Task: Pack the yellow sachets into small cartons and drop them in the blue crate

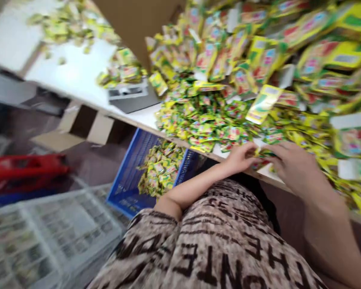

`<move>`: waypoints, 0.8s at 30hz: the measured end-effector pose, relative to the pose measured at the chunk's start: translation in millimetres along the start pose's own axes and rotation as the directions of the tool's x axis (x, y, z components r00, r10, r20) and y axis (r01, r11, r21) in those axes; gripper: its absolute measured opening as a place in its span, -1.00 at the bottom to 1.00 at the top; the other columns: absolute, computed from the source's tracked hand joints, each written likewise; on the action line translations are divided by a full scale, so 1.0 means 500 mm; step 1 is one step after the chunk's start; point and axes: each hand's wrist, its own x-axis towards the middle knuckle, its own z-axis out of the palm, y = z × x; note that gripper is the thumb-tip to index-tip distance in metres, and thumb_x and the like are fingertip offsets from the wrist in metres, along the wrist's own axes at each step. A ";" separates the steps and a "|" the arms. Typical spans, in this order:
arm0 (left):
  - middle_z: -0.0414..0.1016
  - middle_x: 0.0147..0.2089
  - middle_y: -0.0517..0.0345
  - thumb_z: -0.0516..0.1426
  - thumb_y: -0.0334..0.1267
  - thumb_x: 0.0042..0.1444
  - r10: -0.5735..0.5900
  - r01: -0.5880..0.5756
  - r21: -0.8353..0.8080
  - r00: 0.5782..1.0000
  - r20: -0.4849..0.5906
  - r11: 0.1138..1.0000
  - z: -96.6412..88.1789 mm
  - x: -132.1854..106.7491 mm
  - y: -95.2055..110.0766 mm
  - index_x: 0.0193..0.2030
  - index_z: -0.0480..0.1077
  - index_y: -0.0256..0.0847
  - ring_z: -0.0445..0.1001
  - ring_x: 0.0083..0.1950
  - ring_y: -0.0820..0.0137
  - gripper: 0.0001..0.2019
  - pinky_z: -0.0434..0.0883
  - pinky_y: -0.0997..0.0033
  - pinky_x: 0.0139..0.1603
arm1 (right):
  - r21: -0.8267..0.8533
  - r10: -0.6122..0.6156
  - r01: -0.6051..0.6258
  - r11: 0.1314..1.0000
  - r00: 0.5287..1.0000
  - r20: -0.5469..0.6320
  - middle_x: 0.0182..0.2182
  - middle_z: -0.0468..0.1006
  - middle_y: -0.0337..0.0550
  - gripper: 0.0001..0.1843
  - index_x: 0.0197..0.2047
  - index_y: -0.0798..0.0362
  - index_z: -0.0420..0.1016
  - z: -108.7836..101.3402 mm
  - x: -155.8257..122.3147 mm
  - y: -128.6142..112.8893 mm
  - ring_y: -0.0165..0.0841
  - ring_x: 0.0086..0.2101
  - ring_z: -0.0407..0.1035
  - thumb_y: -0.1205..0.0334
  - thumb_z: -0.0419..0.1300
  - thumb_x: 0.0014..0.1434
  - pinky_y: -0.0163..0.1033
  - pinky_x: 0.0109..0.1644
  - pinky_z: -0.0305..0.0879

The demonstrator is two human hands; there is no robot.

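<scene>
At the table's near edge my left hand point(240, 157) and my right hand point(295, 162) meet, fingers curled in a pinch. Between them is a small printed carton point(260, 163) with a white flap, mostly covered by the fingers. Just beyond the hands lies a heap of small green-and-yellow sachets point(204, 120). A yellow carton point(264, 103) rests on top of that heap. Behind and to the right, many more flat yellow cartons point(267, 56) are piled up.
A blue crate point(129, 172) holding loose sachets stands below the table edge on the left. Further left are an open cardboard box point(58, 140), a red object point(27, 170) and a pale plastic crate point(57, 233). A brown cardboard panel point(132, 24) rises at the back.
</scene>
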 end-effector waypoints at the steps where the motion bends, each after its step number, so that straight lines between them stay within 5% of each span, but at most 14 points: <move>1: 0.47 -0.25 0.13 0.28 -0.19 0.01 0.010 -0.009 -0.070 1.000 0.017 0.997 -0.001 0.004 -0.005 -0.20 0.45 -0.25 0.44 -0.21 0.39 -0.75 0.38 0.40 -0.09 | 0.002 0.000 0.000 1.000 0.999 -0.050 -0.20 0.53 0.06 -0.70 0.03 0.04 0.48 0.006 0.000 0.011 -0.09 -0.21 0.40 0.26 0.12 0.23 -0.09 -0.27 0.23; 5: 0.45 -0.19 0.07 0.30 -0.12 -0.01 0.011 -0.003 -0.222 0.999 0.036 0.975 -0.007 0.004 -0.023 -0.12 0.43 -0.31 0.45 -0.15 0.36 -0.63 0.36 0.37 -0.04 | 0.090 0.003 0.019 0.996 0.971 -0.241 -0.27 0.57 0.00 -0.83 -0.15 -0.10 0.57 0.034 0.001 0.041 -0.09 -0.22 0.43 0.10 0.18 0.26 -0.02 -0.18 0.28; 9: 0.47 -0.15 0.05 0.29 -0.08 0.01 0.042 -0.028 -0.182 0.997 0.070 0.983 -0.010 -0.012 -0.020 -0.05 0.46 -0.30 0.43 -0.10 0.33 -0.59 0.34 0.35 -0.02 | 0.096 -0.124 0.143 0.985 0.975 -0.183 -0.09 0.54 0.05 -0.72 -0.32 -0.08 0.64 0.054 -0.003 0.042 0.00 -0.03 0.37 0.01 0.16 0.26 0.16 0.04 0.24; 12: 0.51 -0.11 0.02 0.25 -0.06 0.07 0.027 -0.013 -0.195 0.997 0.069 0.981 -0.014 -0.018 -0.006 -0.03 0.49 -0.28 0.44 -0.05 0.30 -0.60 0.33 0.31 0.04 | 0.313 0.021 0.036 0.949 0.984 -0.175 0.01 0.51 -0.02 -0.75 -0.21 -0.10 0.64 0.066 -0.019 0.025 -0.04 0.07 0.33 0.04 0.15 0.27 0.16 0.13 0.25; 14: 0.54 -0.06 -0.01 0.20 -0.05 0.13 -0.018 0.031 -0.229 0.998 0.060 0.973 -0.017 -0.019 0.004 -0.05 0.52 -0.27 0.45 0.00 0.29 -0.64 0.31 0.30 0.11 | 0.535 0.318 -0.138 0.834 0.912 -0.261 -0.07 0.54 -0.05 -0.79 -0.11 -0.09 0.60 0.078 -0.036 0.009 -0.16 -0.09 0.43 0.08 0.22 0.22 0.04 0.00 0.37; 16: 0.57 -0.05 -0.01 0.19 -0.06 0.14 -0.092 0.114 -0.295 0.992 0.087 0.949 -0.020 -0.019 0.013 -0.09 0.55 -0.26 0.47 0.00 0.30 -0.67 0.31 0.29 0.13 | 0.766 0.581 -0.244 0.595 0.789 -0.200 -0.26 0.55 -0.12 -0.75 -0.10 -0.05 0.56 0.092 -0.052 -0.005 -0.32 -0.38 0.41 0.10 0.30 0.15 -0.15 -0.31 0.40; 17: 0.58 -0.09 0.01 0.23 -0.08 0.10 -0.138 0.169 -0.344 0.984 0.112 0.924 -0.021 -0.018 0.016 -0.12 0.57 -0.26 0.48 -0.03 0.31 -0.69 0.32 0.29 0.12 | 0.845 0.631 -0.270 0.462 0.769 -0.100 -0.36 0.53 -0.18 -0.73 -0.11 -0.03 0.56 0.099 -0.058 -0.010 -0.39 -0.50 0.34 0.09 0.33 0.11 -0.23 -0.45 0.33; 19: 0.61 -0.21 0.06 0.33 -0.17 -0.05 -0.235 0.293 -0.430 0.954 0.185 0.854 -0.024 -0.013 0.021 -0.23 0.59 -0.28 0.51 -0.15 0.34 -0.73 0.36 0.30 0.06 | 0.904 0.589 -0.322 0.280 0.801 0.102 -0.48 0.47 -0.26 -0.73 -0.15 -0.01 0.57 0.109 -0.062 -0.016 -0.48 -0.62 0.20 0.08 0.35 0.08 -0.32 -0.60 0.18; 21: 0.61 -0.30 0.10 0.38 -0.26 -0.16 -0.296 0.354 -0.471 0.935 0.195 0.808 -0.024 -0.006 0.027 -0.30 0.59 -0.28 0.52 -0.23 0.38 -0.76 0.39 0.31 0.01 | 0.905 0.542 -0.324 0.276 0.830 0.131 -0.46 0.49 -0.25 -0.73 -0.14 -0.02 0.60 0.109 -0.055 -0.015 -0.51 -0.63 0.20 0.10 0.34 0.09 -0.33 -0.61 0.16; 24: 0.64 -0.20 0.08 0.36 -0.26 -0.10 -0.251 0.238 -0.402 0.968 0.022 0.884 -0.019 0.001 0.038 -0.20 0.60 -0.21 0.56 -0.16 0.34 -0.73 0.42 0.29 0.03 | 0.881 0.534 -0.255 0.398 0.845 0.003 -0.30 0.56 -0.18 -0.75 -0.12 -0.04 0.65 0.098 -0.036 -0.008 -0.50 -0.58 0.30 0.11 0.30 0.13 -0.29 -0.52 0.30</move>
